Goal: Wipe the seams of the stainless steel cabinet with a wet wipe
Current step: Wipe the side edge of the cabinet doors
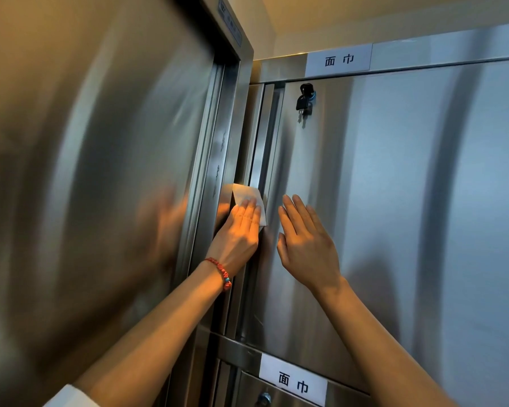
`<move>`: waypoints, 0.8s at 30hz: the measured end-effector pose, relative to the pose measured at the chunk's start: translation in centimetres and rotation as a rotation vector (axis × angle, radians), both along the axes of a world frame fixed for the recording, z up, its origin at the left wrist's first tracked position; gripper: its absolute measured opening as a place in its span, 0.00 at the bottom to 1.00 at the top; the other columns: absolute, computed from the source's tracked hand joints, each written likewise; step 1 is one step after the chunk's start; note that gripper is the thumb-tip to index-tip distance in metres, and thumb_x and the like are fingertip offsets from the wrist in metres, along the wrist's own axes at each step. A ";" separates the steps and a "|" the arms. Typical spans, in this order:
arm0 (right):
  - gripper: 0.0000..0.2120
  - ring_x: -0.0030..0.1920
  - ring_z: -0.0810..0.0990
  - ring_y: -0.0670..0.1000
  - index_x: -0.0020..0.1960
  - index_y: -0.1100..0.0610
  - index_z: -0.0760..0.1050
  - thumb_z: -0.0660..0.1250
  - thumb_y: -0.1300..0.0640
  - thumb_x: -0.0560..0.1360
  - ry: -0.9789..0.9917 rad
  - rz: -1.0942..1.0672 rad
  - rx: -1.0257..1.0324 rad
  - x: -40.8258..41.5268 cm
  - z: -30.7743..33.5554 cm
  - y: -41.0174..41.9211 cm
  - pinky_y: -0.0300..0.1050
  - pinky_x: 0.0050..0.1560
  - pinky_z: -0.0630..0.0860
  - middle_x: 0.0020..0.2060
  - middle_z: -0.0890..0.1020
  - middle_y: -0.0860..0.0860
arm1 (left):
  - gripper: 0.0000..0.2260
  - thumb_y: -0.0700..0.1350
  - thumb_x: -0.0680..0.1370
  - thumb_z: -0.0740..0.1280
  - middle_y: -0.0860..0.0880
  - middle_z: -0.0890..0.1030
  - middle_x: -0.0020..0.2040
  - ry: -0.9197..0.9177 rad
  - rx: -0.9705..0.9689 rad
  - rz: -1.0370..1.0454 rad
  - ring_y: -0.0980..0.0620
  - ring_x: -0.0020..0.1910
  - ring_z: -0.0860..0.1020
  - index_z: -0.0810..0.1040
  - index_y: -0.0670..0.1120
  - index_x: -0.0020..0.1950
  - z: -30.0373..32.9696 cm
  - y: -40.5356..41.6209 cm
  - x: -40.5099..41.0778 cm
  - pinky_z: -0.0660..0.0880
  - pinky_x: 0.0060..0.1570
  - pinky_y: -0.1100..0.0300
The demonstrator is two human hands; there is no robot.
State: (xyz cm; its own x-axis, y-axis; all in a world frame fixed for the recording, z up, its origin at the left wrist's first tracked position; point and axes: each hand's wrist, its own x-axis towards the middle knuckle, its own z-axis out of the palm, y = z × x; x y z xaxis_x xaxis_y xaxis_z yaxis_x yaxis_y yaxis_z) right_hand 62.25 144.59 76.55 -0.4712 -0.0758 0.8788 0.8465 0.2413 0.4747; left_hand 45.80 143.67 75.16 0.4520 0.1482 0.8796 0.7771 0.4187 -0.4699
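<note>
Left hand [238, 230] flat on the wet wipe [249, 198], fingers [249, 211] straight and together, pressing it onto the vertical seam [262, 160] at the left edge of the stainless steel cabinet door [394, 186]. Wipe poking out above the fingertips, folded partly round the corner toward the steel frame [229, 127] on the left. Red bead bracelet [221, 273] on that wrist. Right hand [304, 245] just to the right, palm against the door, fingers straight and slightly spread, holding nothing. Black key [304, 102] hanging in the lock near the door's top left. White label [338, 60] with two characters above the door, another label [293, 383] like it on the rail below. Big blurry steel panel [86, 171] filling the left side, reflecting a hand.
</note>
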 end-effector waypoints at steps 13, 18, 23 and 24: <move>0.23 0.68 0.69 0.59 0.64 0.65 0.74 0.69 0.56 0.72 0.003 0.014 -0.018 0.0 0.0 -0.1 0.54 0.69 0.60 0.65 0.73 0.60 | 0.27 0.46 0.72 0.70 0.40 0.76 0.63 0.006 0.001 0.021 0.45 0.65 0.73 0.66 0.39 0.67 0.2 -0.2 0.1 0.69 0.65 0.53; 0.23 0.68 0.69 0.59 0.64 0.65 0.74 0.69 0.57 0.73 -0.001 0.021 -0.019 0.0 0.0 -0.3 0.55 0.69 0.62 0.65 0.73 0.61 | 0.23 0.47 0.75 0.66 0.42 0.74 0.66 0.010 -0.005 0.073 0.46 0.66 0.71 0.67 0.42 0.69 -0.2 0.0 0.2 0.68 0.66 0.54; 0.23 0.68 0.70 0.59 0.64 0.65 0.73 0.69 0.56 0.73 -0.005 0.020 -0.023 0.0 0.0 -0.2 0.55 0.68 0.62 0.65 0.73 0.61 | 0.24 0.48 0.72 0.71 0.42 0.76 0.63 0.001 0.012 0.040 0.47 0.64 0.74 0.72 0.42 0.66 -0.2 -0.3 0.3 0.69 0.64 0.55; 0.23 0.68 0.70 0.59 0.64 0.65 0.73 0.69 0.57 0.73 -0.004 0.021 -0.020 0.0 0.0 -0.2 0.55 0.69 0.61 0.65 0.73 0.61 | 0.24 0.48 0.72 0.71 0.43 0.76 0.63 0.013 0.011 0.053 0.47 0.64 0.74 0.72 0.43 0.66 0.2 -0.4 0.2 0.69 0.64 0.55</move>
